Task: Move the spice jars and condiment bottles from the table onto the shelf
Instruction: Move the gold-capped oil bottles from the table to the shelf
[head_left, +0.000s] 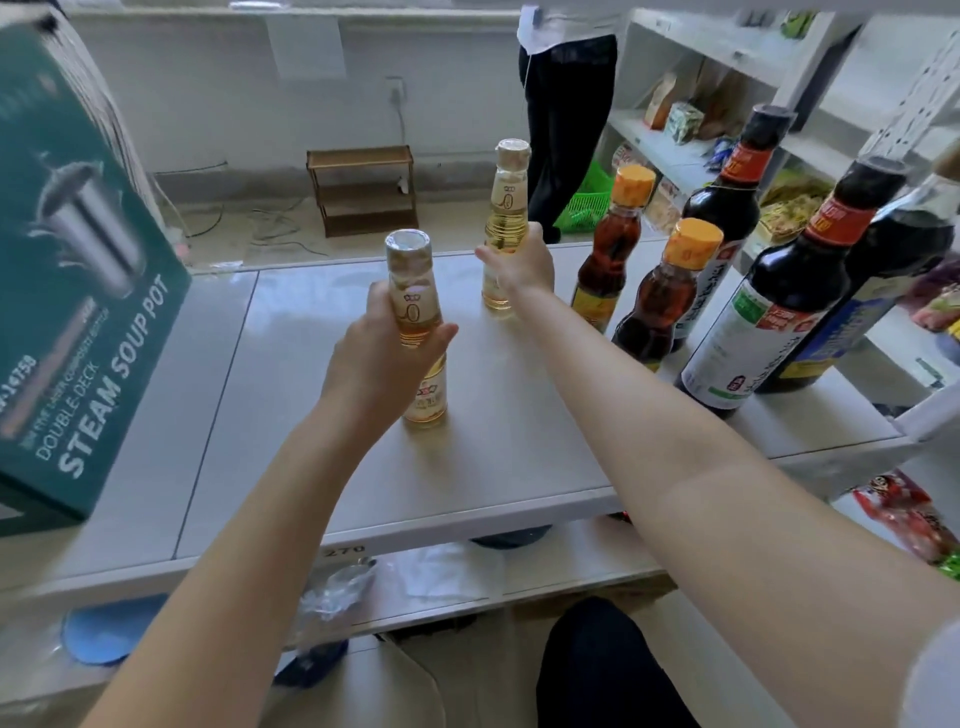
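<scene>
Bottles of pale oil, one gripped in each hand.
Your left hand (382, 358) grasps the near bottle (418, 332); right hand (519, 265) grasps the far bottle (506, 218) (tall, tippy) near the orange-capped bottles (618, 249), which you could knock over.

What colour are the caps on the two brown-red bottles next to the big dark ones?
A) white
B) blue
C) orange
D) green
C: the two small amber-red oil bottles with ribbed plastic tops both wear orange caps, standing on the pale grey shelf board just left of the tall dark soy sauce bottles with black caps.
</scene>
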